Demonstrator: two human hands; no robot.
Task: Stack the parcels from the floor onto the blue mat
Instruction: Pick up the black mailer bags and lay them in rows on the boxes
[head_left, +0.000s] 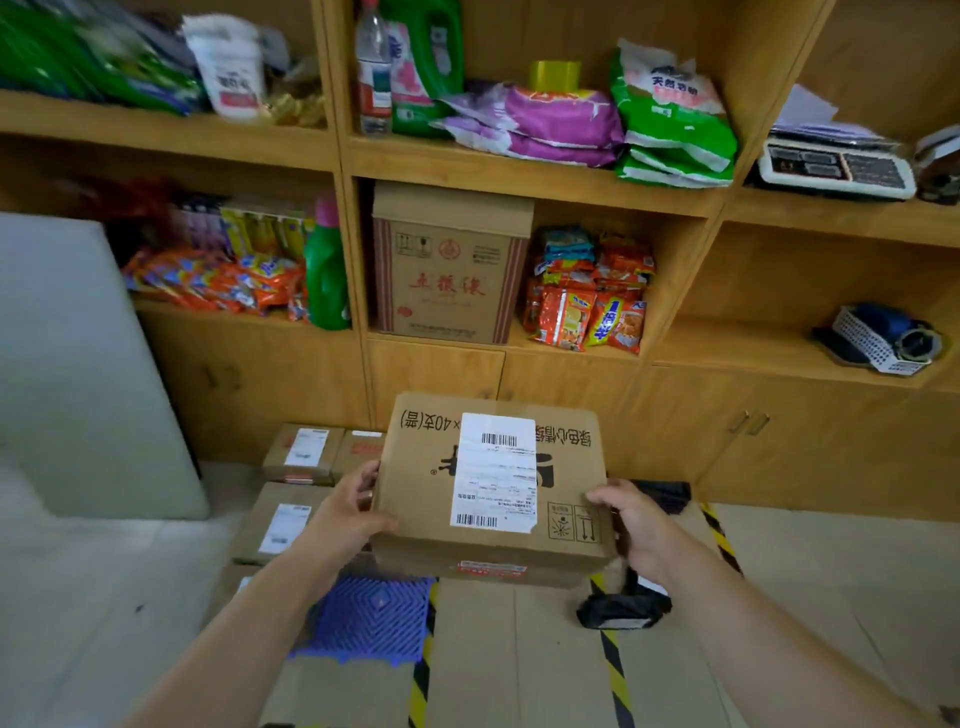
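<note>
Wooden shelving (498, 166) is backing the floor; left hand (348, 512) and right hand (631, 525) are clasping opposite sides of a labelled cardboard parcel (491, 493), balancing it above the blue mat (371, 618), likely for level stacking.

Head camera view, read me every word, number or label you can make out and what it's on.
"×40支(盒)", upside down: brown cardboard parcel held in both hands.
"五粮液": tall brown cardboard carton on the shelf.
"天然": green and white bag.
White shipping label: barcodes, text too small.
</note>
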